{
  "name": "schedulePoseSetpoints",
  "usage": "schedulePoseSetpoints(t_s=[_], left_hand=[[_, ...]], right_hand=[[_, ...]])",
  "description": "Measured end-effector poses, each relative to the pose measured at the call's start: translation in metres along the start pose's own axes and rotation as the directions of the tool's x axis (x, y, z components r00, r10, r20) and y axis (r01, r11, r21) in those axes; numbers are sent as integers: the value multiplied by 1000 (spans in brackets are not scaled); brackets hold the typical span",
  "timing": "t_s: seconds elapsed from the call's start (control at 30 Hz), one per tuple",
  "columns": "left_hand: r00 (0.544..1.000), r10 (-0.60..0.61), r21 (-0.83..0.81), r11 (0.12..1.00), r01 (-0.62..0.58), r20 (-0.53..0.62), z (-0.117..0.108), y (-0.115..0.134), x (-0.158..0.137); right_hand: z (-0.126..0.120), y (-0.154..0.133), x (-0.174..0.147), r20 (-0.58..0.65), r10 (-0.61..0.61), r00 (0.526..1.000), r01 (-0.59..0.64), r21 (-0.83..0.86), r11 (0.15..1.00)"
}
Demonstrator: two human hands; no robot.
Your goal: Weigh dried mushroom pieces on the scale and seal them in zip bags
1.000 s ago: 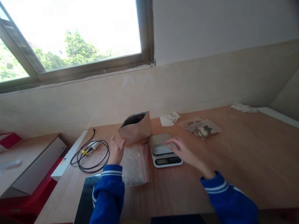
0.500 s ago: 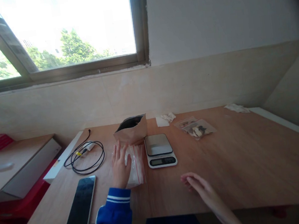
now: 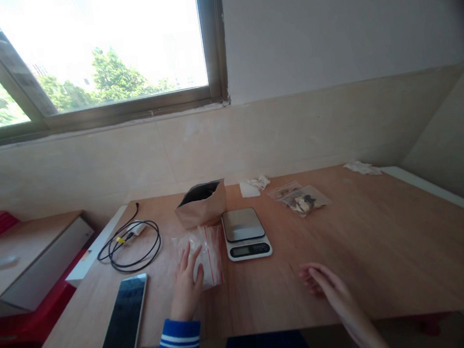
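My left hand (image 3: 187, 284) lies with spread fingers over the left part of a stack of clear zip-lock bags (image 3: 212, 265) with red seal lines. Its fingers rest on the plastic without gripping it. Over the table to the right, my right hand (image 3: 326, 285) is half curled and loose, with nothing visible in it. Between the hands stands a white digital kitchen scale (image 3: 244, 225), its plate bare and its display facing me. Behind the bags a brown paper pouch (image 3: 202, 208) stands with its dark mouth open; its contents are hard to make out.
Two filled zip bags (image 3: 305, 202) lie right of the scale. Crumpled tissue (image 3: 259, 182) sits by the wall, more tissue (image 3: 362, 167) at the back right. On the left are a coiled black cable (image 3: 159, 244), a white adapter (image 3: 136, 227) and a plugged-in phone (image 3: 123, 320).
My left hand has drawn back from near the pouch toward the table's front edge, uncovering more of the bags. My right hand has shifted right, away from the scale.
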State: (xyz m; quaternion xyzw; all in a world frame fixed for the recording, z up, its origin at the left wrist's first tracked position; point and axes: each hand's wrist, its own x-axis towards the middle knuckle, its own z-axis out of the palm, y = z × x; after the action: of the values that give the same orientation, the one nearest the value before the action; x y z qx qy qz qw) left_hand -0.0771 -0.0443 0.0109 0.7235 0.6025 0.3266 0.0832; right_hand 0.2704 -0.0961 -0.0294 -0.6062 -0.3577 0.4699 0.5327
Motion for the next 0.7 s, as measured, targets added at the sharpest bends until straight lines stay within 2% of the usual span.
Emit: schedulePoseSetpoints(t_s=[0.1, 0.17, 0.2, 0.27, 0.33, 0.4, 0.47, 0.53, 0.7], left_hand=[[995, -32, 60, 998, 26, 96, 5, -3, 1], [988, -62, 106, 993, 47, 141, 12, -5, 7], [983, -82, 130, 990, 61, 162, 16, -6, 10], [972, -121, 170, 982, 86, 203, 26, -5, 16], [960, -145, 198, 975, 98, 239, 35, -3, 22], [955, -152, 210, 973, 99, 254, 41, 2, 24], [958, -152, 195, 975, 105, 244, 40, 6, 24], [967, -147, 161, 980, 115, 207, 34, 10, 21], [996, -85, -8, 996, 85, -12, 10, 21, 7]], right_hand=[[-5, 2, 16, 15, -65, 998, 66, -107, 992], [-8, 0, 39, 49, -175, 983, 181, -221, 958], [-9, -3, 54, 75, -243, 967, 254, -285, 924], [-10, -11, 88, 49, -391, 919, 374, -422, 826], [-7, -22, 118, 8, -497, 868, 413, -568, 712], [-2, -32, 136, -15, -565, 825, 402, -687, 605], [4, -38, 143, -33, -594, 804, 367, -759, 538], [9, -40, 140, -44, -601, 798, 344, -785, 515], [7, -30, 134, -71, -614, 786, 327, -796, 510]])
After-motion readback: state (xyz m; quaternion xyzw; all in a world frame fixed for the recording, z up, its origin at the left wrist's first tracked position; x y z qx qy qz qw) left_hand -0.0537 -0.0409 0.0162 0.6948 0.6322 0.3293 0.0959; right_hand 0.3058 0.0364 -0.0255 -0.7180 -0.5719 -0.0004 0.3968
